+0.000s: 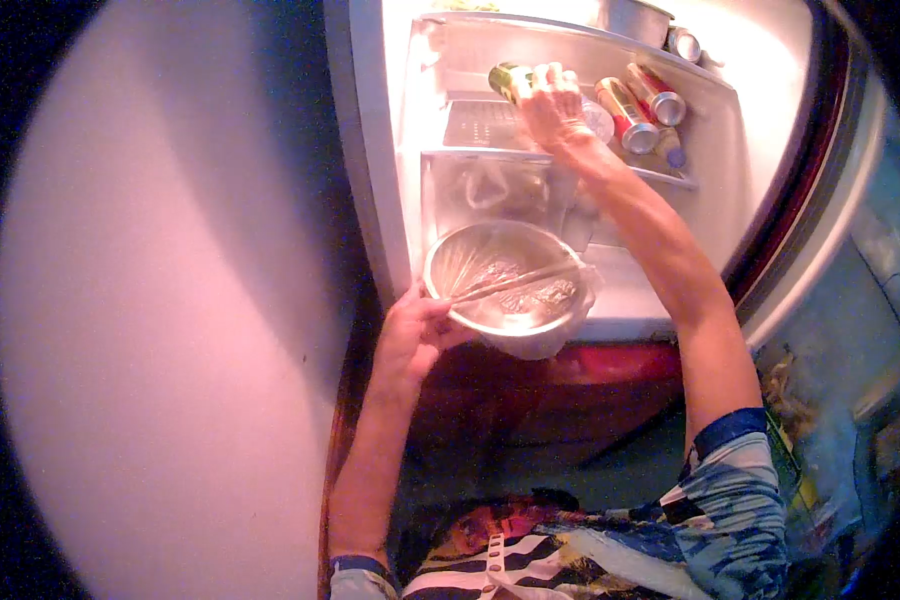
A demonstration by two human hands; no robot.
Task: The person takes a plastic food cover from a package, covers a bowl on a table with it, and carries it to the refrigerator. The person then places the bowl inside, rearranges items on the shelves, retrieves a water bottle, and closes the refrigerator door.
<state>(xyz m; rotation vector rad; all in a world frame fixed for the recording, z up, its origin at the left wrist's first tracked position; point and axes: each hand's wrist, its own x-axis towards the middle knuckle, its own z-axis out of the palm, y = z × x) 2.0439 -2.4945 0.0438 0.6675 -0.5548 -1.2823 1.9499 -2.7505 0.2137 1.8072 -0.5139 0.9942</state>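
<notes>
A round, light-coloured bowl (530,345) with clear plastic film (500,275) stretched over its top is at the fridge opening. My left hand (413,335) grips its left rim, the thumb above and the fingers partly hidden beneath. Farther in, my right hand (558,110) reaches onto the middle shelf, its fingers closed round a green can (510,80) that lies tilted to the left. Just right of that hand, two red and gold cans (627,115) lie on their sides, beside a small bottle with a blue cap (675,157).
The lit fridge interior (760,60) surrounds my right forearm. A metal pot (635,18) and another can (683,43) stand on the upper shelf. A clear drawer (490,190) sits behind the bowl. A large pale panel (170,300) fills the left side; the fridge's edge (800,200) curves along the right.
</notes>
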